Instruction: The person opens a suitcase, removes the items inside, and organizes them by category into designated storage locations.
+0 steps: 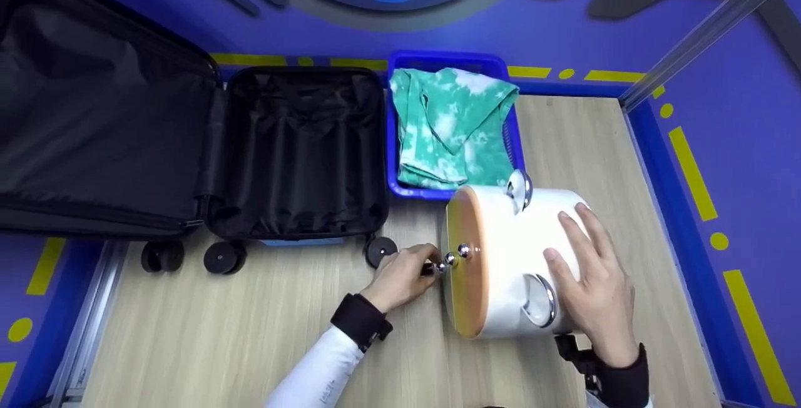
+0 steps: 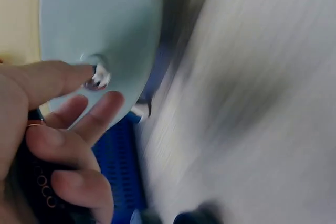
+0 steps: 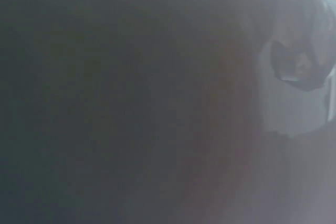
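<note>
A white oval container (image 1: 532, 258) lies on its side, with an orange-rimmed yellow face (image 1: 468, 295) and chrome handles. Chrome knobs (image 1: 450, 259) stand out from that face. My left hand (image 1: 403, 273) is at the knobs; in the left wrist view its index finger touches a knob (image 2: 100, 77) on a pale oval surface (image 2: 110, 19). The lower fingers of that hand curl round a black item (image 2: 44, 182) with lettering that reads like "COCO"; its kind is unclear. My right hand (image 1: 597, 286) rests on the container's white side with fingers spread. The right wrist view is dark and blurred.
An open black suitcase (image 1: 297, 220) with wheels stands at the left. Behind the container is a blue basket (image 1: 394, 139) holding a green and white tie-dyed cloth (image 1: 463, 126). Blue patterned walls (image 1: 719, 145) border the wooden tabletop (image 1: 250, 333).
</note>
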`<state>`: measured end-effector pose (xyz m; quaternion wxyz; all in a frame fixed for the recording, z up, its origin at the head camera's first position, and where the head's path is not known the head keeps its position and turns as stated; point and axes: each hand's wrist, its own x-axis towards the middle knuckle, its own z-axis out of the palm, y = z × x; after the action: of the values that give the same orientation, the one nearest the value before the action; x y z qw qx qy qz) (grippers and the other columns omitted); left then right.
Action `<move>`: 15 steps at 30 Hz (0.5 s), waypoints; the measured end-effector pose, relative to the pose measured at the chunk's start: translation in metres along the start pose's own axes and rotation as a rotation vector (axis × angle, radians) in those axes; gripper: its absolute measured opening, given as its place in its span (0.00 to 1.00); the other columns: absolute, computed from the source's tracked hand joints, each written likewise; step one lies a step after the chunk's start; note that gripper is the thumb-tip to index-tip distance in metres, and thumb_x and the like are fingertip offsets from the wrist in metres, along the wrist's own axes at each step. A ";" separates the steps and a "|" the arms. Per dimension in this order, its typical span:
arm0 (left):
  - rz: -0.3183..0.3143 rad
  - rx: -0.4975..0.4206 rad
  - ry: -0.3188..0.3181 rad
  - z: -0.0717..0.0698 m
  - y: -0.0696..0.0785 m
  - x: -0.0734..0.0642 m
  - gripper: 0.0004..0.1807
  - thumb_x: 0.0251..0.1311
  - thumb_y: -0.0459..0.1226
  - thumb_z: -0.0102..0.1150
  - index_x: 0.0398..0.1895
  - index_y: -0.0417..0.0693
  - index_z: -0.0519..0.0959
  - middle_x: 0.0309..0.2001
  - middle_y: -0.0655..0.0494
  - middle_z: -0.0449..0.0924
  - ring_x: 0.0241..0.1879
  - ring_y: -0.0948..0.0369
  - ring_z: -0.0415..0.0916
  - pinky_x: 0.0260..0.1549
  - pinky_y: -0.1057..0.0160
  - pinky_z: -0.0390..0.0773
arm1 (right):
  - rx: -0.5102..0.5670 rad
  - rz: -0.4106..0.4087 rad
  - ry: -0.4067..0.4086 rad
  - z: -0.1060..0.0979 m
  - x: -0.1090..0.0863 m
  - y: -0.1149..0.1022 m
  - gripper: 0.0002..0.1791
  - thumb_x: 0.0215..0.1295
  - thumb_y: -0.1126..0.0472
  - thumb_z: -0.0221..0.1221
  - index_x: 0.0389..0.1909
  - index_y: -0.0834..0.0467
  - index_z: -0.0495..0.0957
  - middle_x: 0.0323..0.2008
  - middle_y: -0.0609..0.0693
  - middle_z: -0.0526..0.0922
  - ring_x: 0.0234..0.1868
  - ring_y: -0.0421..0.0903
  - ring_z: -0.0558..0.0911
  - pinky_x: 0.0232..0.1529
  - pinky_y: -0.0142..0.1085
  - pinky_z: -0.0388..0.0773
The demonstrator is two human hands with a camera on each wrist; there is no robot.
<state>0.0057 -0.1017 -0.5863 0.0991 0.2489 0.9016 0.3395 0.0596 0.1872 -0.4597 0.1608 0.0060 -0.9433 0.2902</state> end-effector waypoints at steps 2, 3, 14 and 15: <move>-0.007 0.001 -0.006 0.005 0.002 0.001 0.13 0.59 0.37 0.72 0.46 0.55 0.82 0.46 0.60 0.86 0.45 0.58 0.86 0.37 0.53 0.85 | 0.002 -0.005 0.003 0.000 0.000 0.001 0.34 0.65 0.57 0.66 0.73 0.46 0.74 0.78 0.48 0.67 0.65 0.62 0.78 0.29 0.46 0.74; -0.015 0.004 -0.008 0.007 0.002 0.002 0.13 0.59 0.38 0.72 0.46 0.55 0.81 0.46 0.61 0.86 0.45 0.59 0.86 0.36 0.53 0.85 | 0.004 -0.010 0.007 0.001 -0.001 0.001 0.34 0.65 0.58 0.66 0.73 0.46 0.74 0.77 0.48 0.67 0.65 0.62 0.78 0.28 0.46 0.74; -0.014 0.054 0.015 0.000 0.002 -0.003 0.12 0.59 0.40 0.71 0.43 0.56 0.79 0.41 0.61 0.84 0.40 0.60 0.85 0.30 0.54 0.82 | 0.001 -0.057 0.032 0.001 -0.001 0.004 0.34 0.62 0.59 0.68 0.72 0.48 0.75 0.76 0.51 0.69 0.63 0.63 0.79 0.23 0.47 0.73; -0.005 0.072 0.026 -0.002 0.001 -0.005 0.12 0.58 0.40 0.72 0.42 0.55 0.79 0.41 0.61 0.84 0.39 0.60 0.85 0.29 0.54 0.82 | -0.002 -0.054 0.031 0.000 -0.001 0.004 0.35 0.63 0.58 0.68 0.72 0.48 0.75 0.76 0.51 0.69 0.63 0.63 0.79 0.24 0.48 0.73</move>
<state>0.0097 -0.1045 -0.5842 0.0791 0.2455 0.9151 0.3099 0.0599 0.1904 -0.4623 0.1833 0.0266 -0.9405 0.2848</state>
